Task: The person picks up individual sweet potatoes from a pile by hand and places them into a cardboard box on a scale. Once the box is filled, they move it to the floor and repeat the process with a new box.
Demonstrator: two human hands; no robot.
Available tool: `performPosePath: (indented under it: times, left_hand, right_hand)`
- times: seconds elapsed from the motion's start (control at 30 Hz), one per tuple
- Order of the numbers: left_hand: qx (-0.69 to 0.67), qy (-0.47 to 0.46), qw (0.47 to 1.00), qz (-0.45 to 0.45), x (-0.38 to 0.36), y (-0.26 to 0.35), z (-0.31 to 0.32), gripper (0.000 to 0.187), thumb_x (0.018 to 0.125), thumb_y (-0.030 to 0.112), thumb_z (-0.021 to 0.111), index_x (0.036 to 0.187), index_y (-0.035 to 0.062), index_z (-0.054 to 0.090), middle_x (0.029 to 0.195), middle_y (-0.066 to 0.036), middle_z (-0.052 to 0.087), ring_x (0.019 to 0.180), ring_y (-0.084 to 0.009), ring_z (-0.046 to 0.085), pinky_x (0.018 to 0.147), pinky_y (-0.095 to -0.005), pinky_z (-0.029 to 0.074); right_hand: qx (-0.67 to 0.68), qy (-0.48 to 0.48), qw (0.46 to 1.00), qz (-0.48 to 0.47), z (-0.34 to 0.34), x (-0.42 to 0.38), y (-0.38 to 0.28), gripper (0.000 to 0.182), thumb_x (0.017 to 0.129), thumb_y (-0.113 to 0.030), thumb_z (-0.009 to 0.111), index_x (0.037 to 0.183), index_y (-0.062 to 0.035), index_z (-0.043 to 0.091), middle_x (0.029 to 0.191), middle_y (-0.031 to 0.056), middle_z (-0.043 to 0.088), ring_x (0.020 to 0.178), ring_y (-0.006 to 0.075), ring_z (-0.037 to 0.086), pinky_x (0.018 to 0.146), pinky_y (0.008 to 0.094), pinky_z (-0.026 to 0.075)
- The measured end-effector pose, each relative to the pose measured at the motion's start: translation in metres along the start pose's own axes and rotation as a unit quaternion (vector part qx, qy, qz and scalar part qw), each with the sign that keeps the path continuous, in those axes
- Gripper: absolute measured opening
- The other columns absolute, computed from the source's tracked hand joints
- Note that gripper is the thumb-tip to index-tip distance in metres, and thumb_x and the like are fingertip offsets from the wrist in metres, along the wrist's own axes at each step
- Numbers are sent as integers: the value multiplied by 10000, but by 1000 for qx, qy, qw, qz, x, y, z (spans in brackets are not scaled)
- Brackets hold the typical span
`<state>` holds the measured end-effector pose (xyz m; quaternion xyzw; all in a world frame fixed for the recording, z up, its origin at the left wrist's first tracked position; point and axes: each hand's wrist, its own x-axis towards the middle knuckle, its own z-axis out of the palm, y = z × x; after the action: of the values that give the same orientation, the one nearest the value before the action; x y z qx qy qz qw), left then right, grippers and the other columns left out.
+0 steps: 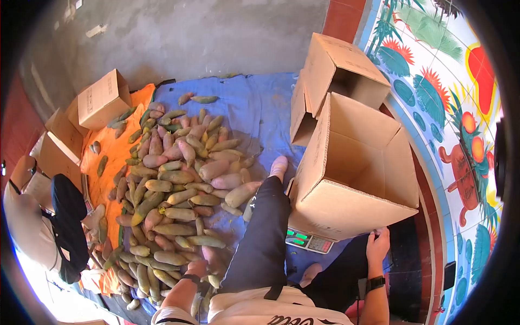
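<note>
A large open cardboard box [363, 157] sits tilted on a digital scale [309, 241] whose display is lit green. At the box's lower near edge, my right hand [377, 246] has its fingers curled against the cardboard. My left hand [197, 268] is down at the near side of a heap of long green and pink radishes [176, 208]. Its fingers look closed, right beside a pink radish [212, 259]; what they hold is hidden. My leg [260, 233] stretches between the heap and the scale.
The heap lies on a blue tarp [260, 103] and an orange sheet [142, 103]. More cardboard boxes stand at the back right [346, 67] and left [103, 100]. Another person [40, 227] crouches at the left edge. A painted tile wall [460, 135] borders the right.
</note>
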<state>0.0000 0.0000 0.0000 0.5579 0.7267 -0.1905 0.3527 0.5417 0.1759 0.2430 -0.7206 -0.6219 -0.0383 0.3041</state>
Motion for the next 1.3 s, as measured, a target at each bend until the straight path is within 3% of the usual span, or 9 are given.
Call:
performPosePath:
  times: [0.1,0.37,0.5,0.63,0.73,0.87,0.97,1.07,1.3]
  left_hand:
    - [-5,16,999,36,-3,8,-24,494,725,426,691,1145,187,591,1135,-104,625,1088,-274,584,903,-421,467]
    - [-62,156,986,15,-26,31,-127,410,775,361,670,1080,120,542,1099,-140,595,1038,-346,585,854,-450,479]
    - [-110,190,975,20,-15,22,-150,554,762,390,677,1152,38,501,1142,-206,574,1061,-369,570,879,-436,471]
    - [-288,297,910,-11,18,3,-150,708,735,387,719,1236,-40,458,1154,-253,575,1052,-392,565,892,-415,458]
    - [-532,286,797,-10,-5,27,-180,619,720,310,759,1151,-60,514,1007,-226,618,896,-292,631,704,-353,518]
    - [-520,350,779,-11,-9,36,-190,607,729,285,755,1158,-63,504,1015,-188,615,846,-250,632,634,-332,523]
    - [-596,323,735,32,-41,61,-220,601,745,262,744,1178,-68,490,1040,-163,606,854,-240,614,661,-330,515]
    - [-580,378,718,68,-59,80,-246,598,775,244,725,1212,-74,470,1026,-147,593,910,-205,564,781,-314,466]
    - [-558,465,656,205,-139,154,-345,407,831,196,674,1146,-4,511,979,-84,574,901,-160,529,824,-294,434]
  right_hand:
    - [-6,-5,1000,-5,-3,0,1,353,774,-11,606,1112,23,510,915,164,591,850,303,608,777,392,474]
    - [-23,1,1000,-7,-4,0,-2,277,759,-43,622,1009,11,516,908,172,573,867,354,570,759,436,449]
    - [-31,0,1000,3,-9,1,-10,262,765,-49,617,997,13,513,909,176,572,871,361,565,764,438,446]
    - [-15,-3,1000,-6,-8,-1,-4,250,768,-50,615,986,18,515,903,180,564,862,365,559,764,439,445]
    - [-16,0,1000,-12,-6,0,0,249,767,-48,616,983,22,515,898,182,558,854,365,556,763,440,445]
    - [-11,1,1000,-8,-8,-2,-2,256,764,-45,619,986,30,516,905,189,558,858,369,555,763,439,444]
    - [-17,-1,1000,-20,-8,-1,-3,266,762,-47,622,990,35,514,916,197,559,861,375,553,765,440,444]
    - [-5,8,1000,-21,-6,-1,-1,265,760,-46,621,988,35,512,926,202,559,867,382,550,768,443,443]
    - [-1,-10,1000,-5,-6,0,-2,285,764,-47,618,1017,34,515,929,200,559,877,383,551,773,441,442]
